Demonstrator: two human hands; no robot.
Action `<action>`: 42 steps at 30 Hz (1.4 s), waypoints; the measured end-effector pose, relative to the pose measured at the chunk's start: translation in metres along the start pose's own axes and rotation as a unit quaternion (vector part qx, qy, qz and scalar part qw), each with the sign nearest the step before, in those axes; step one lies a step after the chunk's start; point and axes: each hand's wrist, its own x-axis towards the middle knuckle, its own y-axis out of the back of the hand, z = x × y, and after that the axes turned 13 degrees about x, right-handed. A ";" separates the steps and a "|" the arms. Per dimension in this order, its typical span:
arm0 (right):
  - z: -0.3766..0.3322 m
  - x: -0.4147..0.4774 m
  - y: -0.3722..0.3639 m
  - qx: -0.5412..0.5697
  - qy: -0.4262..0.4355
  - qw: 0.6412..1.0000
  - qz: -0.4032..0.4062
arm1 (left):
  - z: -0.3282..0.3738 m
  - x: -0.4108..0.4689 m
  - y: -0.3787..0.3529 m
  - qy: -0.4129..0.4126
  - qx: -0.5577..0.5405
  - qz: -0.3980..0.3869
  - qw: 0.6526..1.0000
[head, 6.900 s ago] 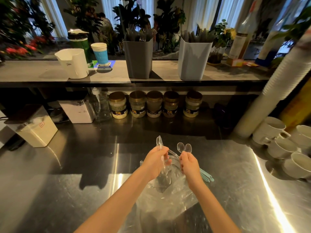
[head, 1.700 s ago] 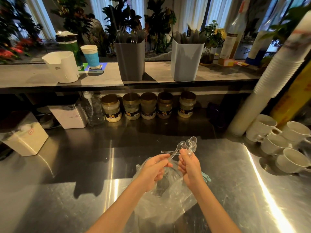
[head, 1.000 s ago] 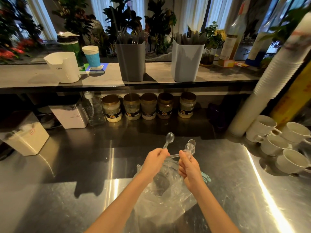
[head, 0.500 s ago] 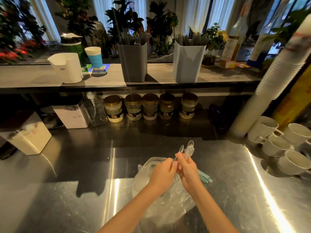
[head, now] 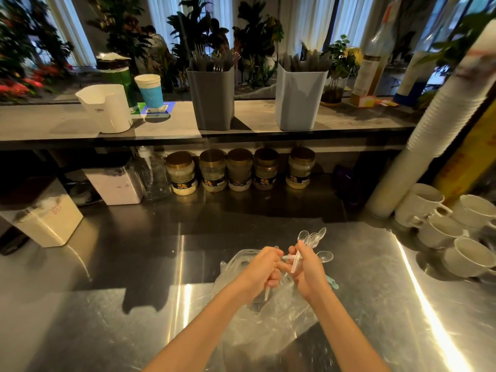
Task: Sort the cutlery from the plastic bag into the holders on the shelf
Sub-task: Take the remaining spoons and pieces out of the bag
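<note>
A clear plastic bag (head: 271,315) lies crumpled on the steel counter in front of me. My right hand (head: 308,272) grips a bunch of clear plastic spoons (head: 312,238), bowls pointing up and away. One more spoon (head: 324,256) lies crosswise with its bowl to the right. My left hand (head: 261,272) is closed on that spoon's handle and touches the right hand above the bag's mouth. On the shelf stand a dark grey holder (head: 211,98) with forks and a light blue-grey holder (head: 300,98) with dark cutlery.
A white jug (head: 106,108) and a blue paper cup (head: 150,91) stand at the shelf's left. Several jars (head: 239,170) line up under the shelf. White cups (head: 445,226) and a stack of paper cups (head: 440,122) are at the right, white boxes (head: 45,218) at the left.
My left hand has brought another clear spoon out of the bag to the bunch in my right hand, and it now lies crosswise. Both hands stay over the bag's mouth.
</note>
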 end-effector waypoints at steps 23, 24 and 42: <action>-0.004 -0.022 0.022 -0.104 -0.163 0.949 -0.248 | 0.007 0.011 0.012 -0.089 0.028 -0.092 0.991; -0.006 -0.022 0.023 -0.137 -0.178 0.941 -0.252 | 0.009 0.011 0.013 -0.094 -0.011 -0.103 0.990; 0.007 -0.007 0.018 -0.222 -0.230 0.926 -0.200 | -0.012 0.021 0.018 -0.149 0.312 -0.071 0.935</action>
